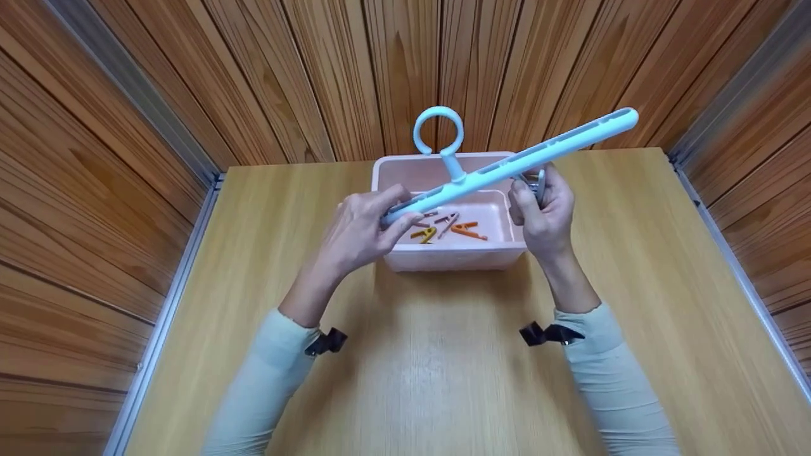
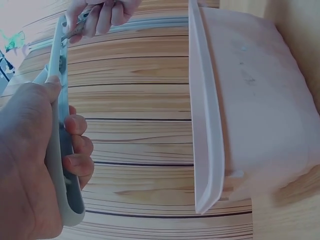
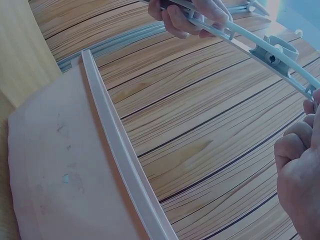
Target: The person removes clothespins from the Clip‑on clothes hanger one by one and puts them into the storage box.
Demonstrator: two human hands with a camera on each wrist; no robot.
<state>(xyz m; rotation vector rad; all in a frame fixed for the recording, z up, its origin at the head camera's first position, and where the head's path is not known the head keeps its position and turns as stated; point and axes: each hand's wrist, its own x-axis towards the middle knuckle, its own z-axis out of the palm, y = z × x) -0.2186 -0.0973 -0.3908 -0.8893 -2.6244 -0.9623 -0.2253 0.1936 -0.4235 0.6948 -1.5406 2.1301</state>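
A light-blue plastic hanger [image 1: 494,172] with a ring-shaped hook [image 1: 438,130] is held aslant above a pale pink bin [image 1: 456,258]. My left hand [image 1: 364,225] grips the hanger's lower left end, fingers behind and thumb in front. In the left wrist view those fingers [image 2: 80,145] curl round the bar. Below the bar's right half, my right hand [image 1: 546,212] pinches a greyish clip [image 1: 540,185] between thumb and fingers. The clip's upper part is close to the bar's underside; whether it is attached I cannot tell.
Inside the bin lie several small clothespins, among them an orange one [image 1: 467,230] and a mustard-yellow one [image 1: 424,234]. The bin stands on a wooden table [image 1: 424,367] against a wood-panelled wall [image 1: 329,76]. Metal rails [image 1: 171,304] edge the table's sides.
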